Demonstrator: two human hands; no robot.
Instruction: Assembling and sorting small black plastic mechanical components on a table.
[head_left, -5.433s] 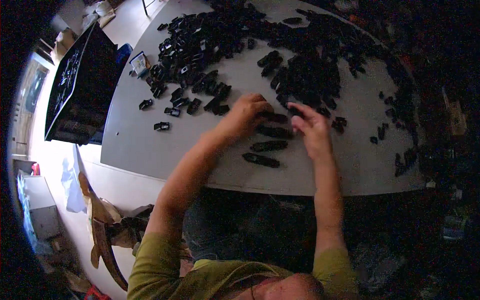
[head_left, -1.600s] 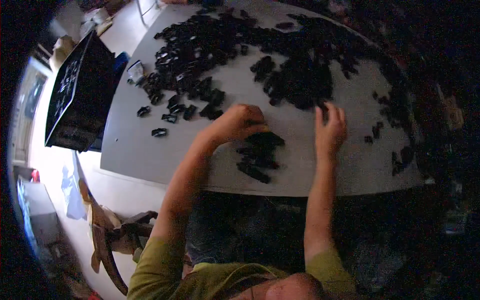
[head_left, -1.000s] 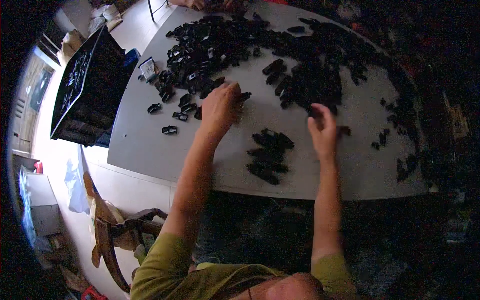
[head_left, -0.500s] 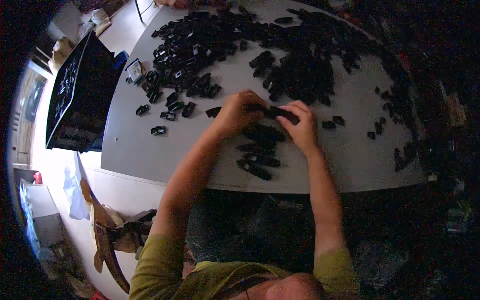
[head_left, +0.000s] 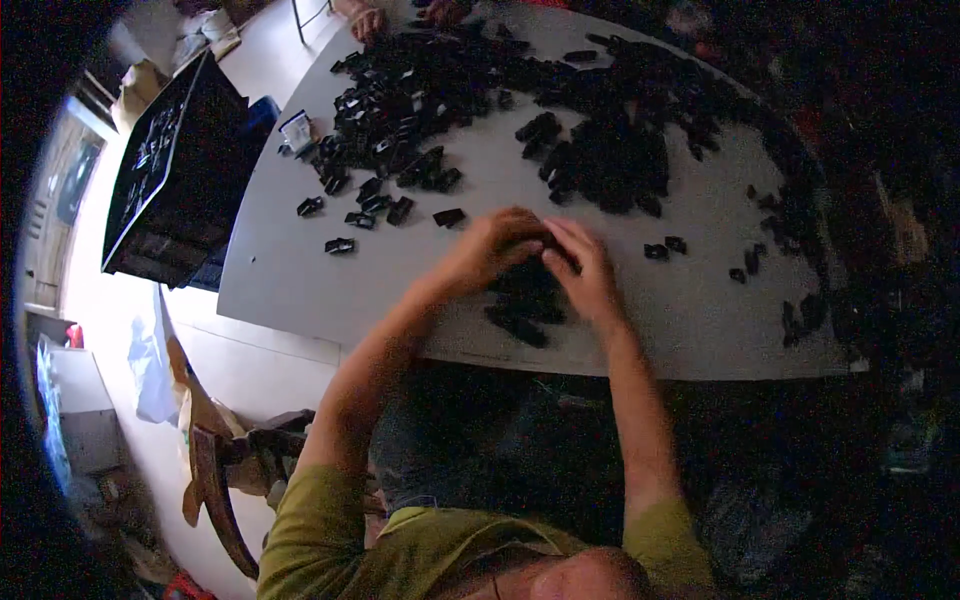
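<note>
My left hand [head_left: 500, 245] and my right hand [head_left: 583, 265] meet over the near middle of the table. The left fingers are curled, and the right fingers are bent and pressed together beside them. Whatever they hold is hidden by the fingers and the dim light. Just below them lies a small group of long black plastic parts [head_left: 518, 325], partly covered by the hands. A single small black piece [head_left: 449, 217] lies to the left of my left hand.
A large heap of black plastic parts [head_left: 400, 110] covers the table's [head_left: 300, 290] far left, with a darker heap [head_left: 610, 165] in the middle. Loose pieces [head_left: 665, 247] lie right. A black crate [head_left: 160, 170] stands at left. Another person's hand [head_left: 368, 24] rests at the far edge.
My hands have drawn together, and the long black part that showed between them is now hidden. Another person's hands show more at the far edge. The whole view has shifted slightly.
</note>
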